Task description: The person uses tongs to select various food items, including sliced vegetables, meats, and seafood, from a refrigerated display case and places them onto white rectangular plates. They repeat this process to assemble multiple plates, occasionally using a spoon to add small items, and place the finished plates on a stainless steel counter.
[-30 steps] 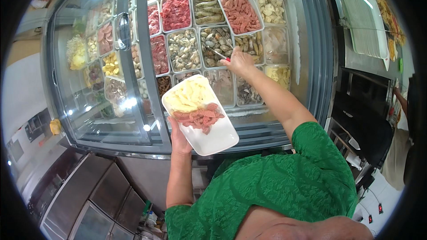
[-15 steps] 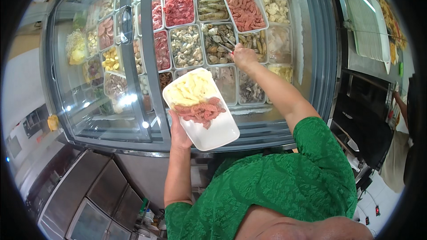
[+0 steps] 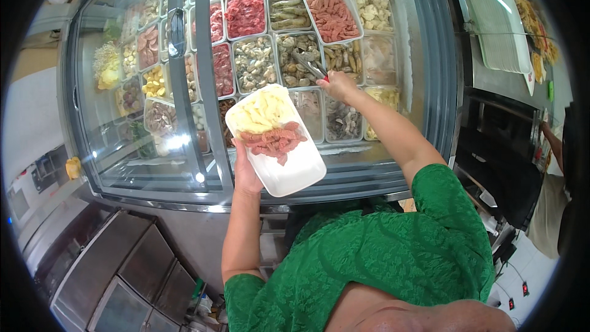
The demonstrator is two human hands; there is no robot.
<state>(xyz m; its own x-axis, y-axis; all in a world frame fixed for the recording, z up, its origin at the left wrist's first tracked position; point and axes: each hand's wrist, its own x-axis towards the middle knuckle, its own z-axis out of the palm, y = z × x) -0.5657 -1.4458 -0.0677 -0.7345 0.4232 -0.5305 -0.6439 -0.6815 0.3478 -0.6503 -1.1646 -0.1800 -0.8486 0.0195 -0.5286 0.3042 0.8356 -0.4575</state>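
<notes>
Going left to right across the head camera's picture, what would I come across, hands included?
Small yellow object → oval door fitting → left hand → metal tongs → right hand → stacked white trays.

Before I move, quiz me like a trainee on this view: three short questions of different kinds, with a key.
1. Multiple choice: what does the right hand hold?
A) the white tray
B) tongs
C) nothing

2. True or false: the tips of the tongs are over the bin of bright red meat.

3. Short answer: on the white tray in the left hand, which food lies farther from the wearer?

Key:
1. B.
2. False; they are over the dark shellfish.
3. The pale yellow pieces; the pink meat strips lie nearer.
</notes>
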